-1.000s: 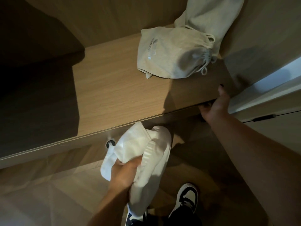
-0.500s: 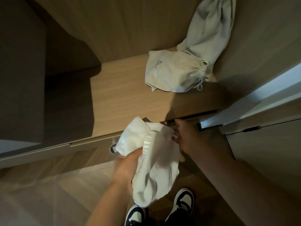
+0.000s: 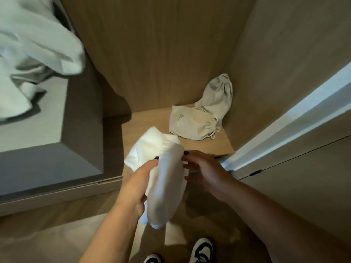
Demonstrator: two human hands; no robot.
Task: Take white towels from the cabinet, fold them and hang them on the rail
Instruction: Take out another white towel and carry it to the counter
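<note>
- cabinet (image 3: 171, 63): wood interior, open; the view has tilted up since a second ago, so more back wall shows, plus a pale garment (image 3: 28, 54) hanging top left that wasn't in frame before.
- grey ledge (image 3: 57, 149) at left, in shadow.
- white towel (image 3: 163, 177): bunched, unfolded, held in the air in front of the shelf (image 3: 144, 122), not on any rail; no rail visible.
- beige drawstring bags (image 3: 201, 118): on the shelf, back right corner, well apart from the towel.
- left hand (image 3: 136, 183): fingers wrapped round the towel's middle, carrying it.
- right hand (image 3: 205, 169): fingers relaxed and spread, tips at the towel's right edge, nothing gripped; a second ago it was at the shelf edge.
- risk: one-hand bunch grip, lower end dangles, could slip to the floor; grabbing a wrong edge likely gives a crooked fold.
- shoes (image 3: 201, 249) at bottom.
</note>
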